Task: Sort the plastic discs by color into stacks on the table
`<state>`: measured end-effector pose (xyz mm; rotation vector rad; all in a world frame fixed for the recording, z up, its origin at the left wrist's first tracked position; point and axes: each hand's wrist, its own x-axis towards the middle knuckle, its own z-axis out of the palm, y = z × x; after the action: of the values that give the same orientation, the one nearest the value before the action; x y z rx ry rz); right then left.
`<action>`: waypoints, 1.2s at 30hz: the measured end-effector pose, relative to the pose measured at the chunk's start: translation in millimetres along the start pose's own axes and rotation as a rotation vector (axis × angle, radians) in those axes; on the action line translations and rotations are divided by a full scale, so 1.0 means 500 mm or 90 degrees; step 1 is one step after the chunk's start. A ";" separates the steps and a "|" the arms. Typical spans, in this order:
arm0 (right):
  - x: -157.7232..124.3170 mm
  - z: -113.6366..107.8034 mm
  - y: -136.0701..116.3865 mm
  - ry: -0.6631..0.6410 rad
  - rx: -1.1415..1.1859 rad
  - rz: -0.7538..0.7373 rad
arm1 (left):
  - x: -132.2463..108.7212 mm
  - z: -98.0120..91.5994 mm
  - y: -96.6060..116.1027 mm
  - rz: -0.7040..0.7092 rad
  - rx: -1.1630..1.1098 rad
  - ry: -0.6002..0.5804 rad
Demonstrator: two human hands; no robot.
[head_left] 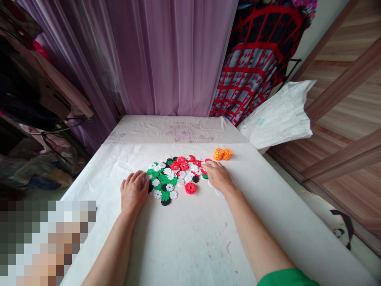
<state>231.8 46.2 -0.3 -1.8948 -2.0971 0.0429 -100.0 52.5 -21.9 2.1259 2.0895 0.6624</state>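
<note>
Green sleeve (287,278) is seen at the near edge, on the right arm, and both bare forearms are stretched forward over a white table cover (193,238). The left hand (133,192) is laid flat, palm down, fingers loosely spread; nothing is held in it, and its fingertips are set against the near-left edge of a pile of toothed plastic discs (175,172) in red, green, white and black. The right hand (218,176) is rested palm down on the opposite edge of the pile, fingers lying over several discs; whether one is pinched beneath cannot be told. The pile is thus bracketed between the two hands. A single red disc (190,188) is found just inside the right hand. An orange stack (223,154) is placed just beyond the right hand's fingers. Further beyond that hand, a white bag (279,117) is seen, and a purple curtain (166,59) is hung behind the table.
</note>
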 end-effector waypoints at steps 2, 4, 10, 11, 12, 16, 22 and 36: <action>-0.008 0.002 0.012 -0.008 -0.011 0.007 | 0.000 0.000 0.000 0.002 -0.004 0.005; -0.026 0.004 0.020 0.005 -0.010 0.019 | -0.001 0.000 0.000 0.003 -0.004 0.004; -0.067 -0.014 0.024 0.028 -0.058 0.079 | -0.001 -0.002 0.002 -0.002 0.001 -0.006; -0.065 -0.019 0.021 0.030 -0.064 0.088 | 0.000 -0.003 0.003 -0.002 0.001 -0.006; -0.061 -0.022 0.017 0.035 -0.064 0.093 | 0.000 -0.003 0.003 -0.003 0.002 -0.008; -0.035 -0.019 0.003 0.047 -0.011 0.059 | 0.000 -0.004 0.003 -0.004 0.006 -0.009; -0.018 0.005 -0.001 0.024 0.019 0.091 | 0.000 -0.002 0.002 -0.003 0.006 -0.009; -0.066 0.025 -0.058 0.058 0.354 0.091 | -0.001 -0.001 0.001 -0.010 0.001 -0.012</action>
<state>203.3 13.0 -12.6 -1.6552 -1.6578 0.5059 -99.6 52.0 -21.1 2.1062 2.0950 0.6364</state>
